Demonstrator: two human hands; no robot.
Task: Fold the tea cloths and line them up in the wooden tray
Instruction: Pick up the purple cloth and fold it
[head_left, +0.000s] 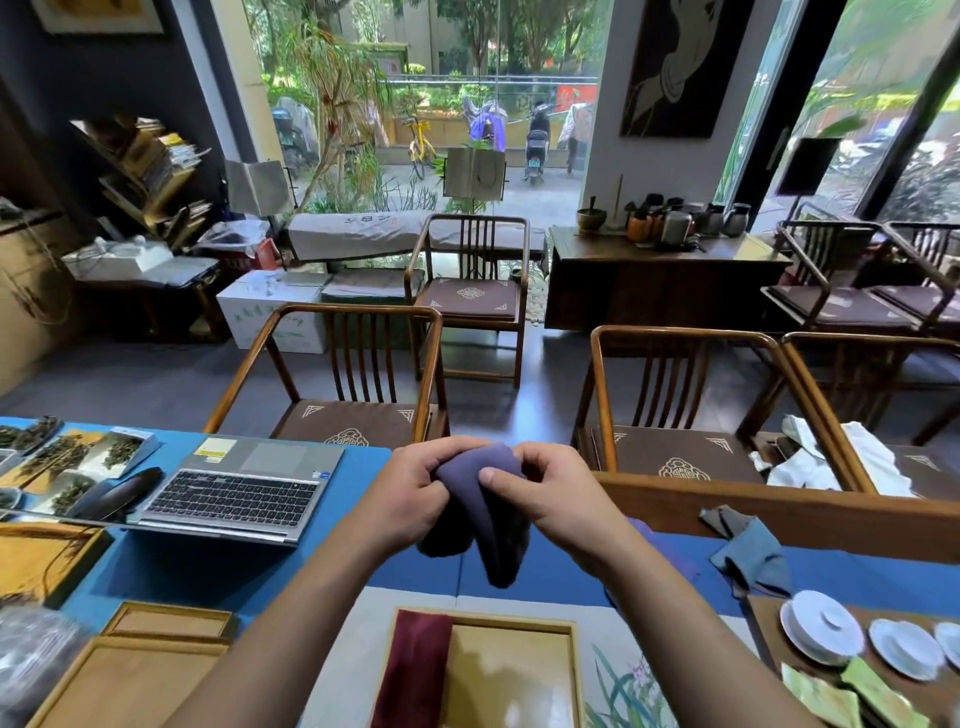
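The person is holding a purple tea cloth (480, 525) in mid-air above the blue-covered surface (208, 566), over its middle and beyond the far edge of the wooden tray (569, 670). The left hand (410, 499) is gripping the cloth's upper left portion with curled fingers. The right hand (550, 493) is pinching the upper right portion, with the thumb (498, 475) pressing across the top of the fabric. The cloth is hanging in loose, uneven lobes below both hands, so folding of this piece appears to be only beginning.

One dark red tea cloth (415, 670) is already lying folded as a long strip inside the tray, against its left wall. The remainder of the tray floor to the right of that strip is showing bare wood. On this evidence, one cloth is placed and the second is being worked.

A blue-grey tea cloth (750, 558) is lying crumpled and unfolded on the surface toward the right, near the raised wooden edge (779, 512). It appears to be waiting its turn. Whether further cloths remain cannot be told.

Remaining work, as judged: fold the purple cloth into a matching strip, set it just beside the red one, then repeat with the blue-grey cloth.

A laptop (234, 493) is standing open at the surface's left, and white lidded cups (823, 626) are sitting at the right edge.
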